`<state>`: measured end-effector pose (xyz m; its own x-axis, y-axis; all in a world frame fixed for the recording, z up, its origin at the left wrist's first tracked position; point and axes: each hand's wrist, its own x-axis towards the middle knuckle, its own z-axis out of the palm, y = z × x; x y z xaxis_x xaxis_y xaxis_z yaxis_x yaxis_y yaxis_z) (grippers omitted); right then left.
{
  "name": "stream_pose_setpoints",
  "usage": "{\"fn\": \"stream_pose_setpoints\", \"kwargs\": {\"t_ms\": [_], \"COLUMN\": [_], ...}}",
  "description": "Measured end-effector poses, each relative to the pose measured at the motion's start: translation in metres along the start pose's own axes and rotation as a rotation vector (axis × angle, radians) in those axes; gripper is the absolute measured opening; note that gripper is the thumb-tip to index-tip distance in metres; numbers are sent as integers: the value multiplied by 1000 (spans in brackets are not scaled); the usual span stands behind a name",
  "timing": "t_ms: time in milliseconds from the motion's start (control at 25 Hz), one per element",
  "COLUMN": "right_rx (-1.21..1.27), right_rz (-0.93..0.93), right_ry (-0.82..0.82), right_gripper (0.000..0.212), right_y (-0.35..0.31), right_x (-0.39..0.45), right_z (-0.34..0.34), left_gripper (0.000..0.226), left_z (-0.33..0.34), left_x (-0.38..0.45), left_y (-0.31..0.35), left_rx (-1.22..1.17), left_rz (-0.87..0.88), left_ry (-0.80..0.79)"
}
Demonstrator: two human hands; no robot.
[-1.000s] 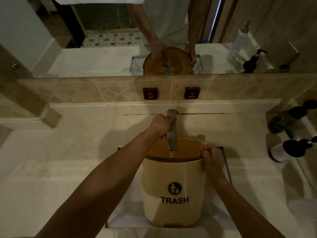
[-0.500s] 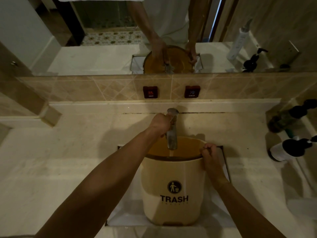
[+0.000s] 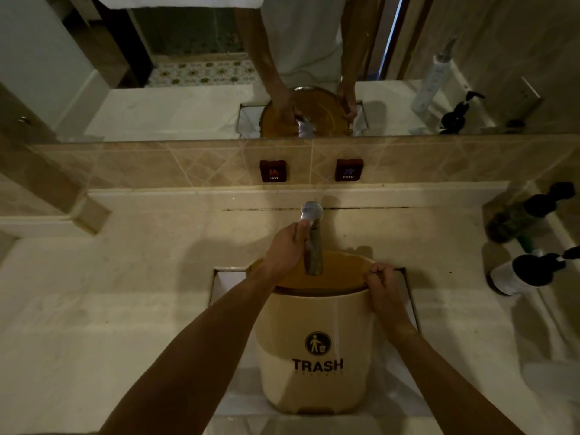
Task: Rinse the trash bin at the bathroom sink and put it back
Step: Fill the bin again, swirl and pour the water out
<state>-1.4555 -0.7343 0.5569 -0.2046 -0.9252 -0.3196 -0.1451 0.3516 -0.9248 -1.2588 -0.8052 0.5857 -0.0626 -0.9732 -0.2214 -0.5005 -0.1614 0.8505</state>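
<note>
Trash bin point(image 3: 314, 350): upright in the sink point(image 3: 226, 284), long axis vertical, open mouth up; "TRASH" label faces the camera; nearest item in view, between the two forearms.
Bin mouth: tucked under the faucet spout, far edge of rim directly below the spout tip; interior tan-orange, water level not readable.
Right hand point(image 3: 384, 293): clamped on the bin's right rim, fingers curled over the edge, thumb side on the outer wall; bin lies directly left of and below this hand, touching it.
Left hand point(image 3: 287, 249): closed around the faucet point(image 3: 312, 240), thumb up near the rounded top; bin rim just below and toward the body from this hand, wrist crossing above the left rim without clear contact.
Key relation: spout over mouth, bin axis in line with the fall of water; right hand the only one holding the bin, left hand nearer the tap.
Water flow: no stream discernible; cannot tell on or off.
Step, judged: filling or about to fill; rinse not finished, bin not yet returned.
Next move, judged: left hand works the tap, right hand steadies or tips.
Risk, judged: a filled bin is heavy for a one-sided rim grip.
Far: HOT point(image 3: 273, 171) and COLD point(image 3: 349, 169) plates on the tile behind the table point(image 3: 125, 277); dark bottles point(image 3: 530, 271) well to the right of right hand.
</note>
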Motion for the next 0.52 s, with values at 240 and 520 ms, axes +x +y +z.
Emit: {"fn": "stream_pose_setpoints", "kwargs": {"t_ms": [240, 520], "right_rx": [-12, -335], "right_rz": [111, 153], "right_ry": [-273, -384], "right_gripper": [32, 55], "right_y": [-6, -16], "right_x": [2, 3], "right_z": [-26, -33], "left_gripper": [61, 62], "left_z": [-36, -44], "left_x": [-31, -91], "left_y": [-18, -62], "left_rx": [282, 467], "left_rz": [32, 111], "left_ry": [-76, -37]}}
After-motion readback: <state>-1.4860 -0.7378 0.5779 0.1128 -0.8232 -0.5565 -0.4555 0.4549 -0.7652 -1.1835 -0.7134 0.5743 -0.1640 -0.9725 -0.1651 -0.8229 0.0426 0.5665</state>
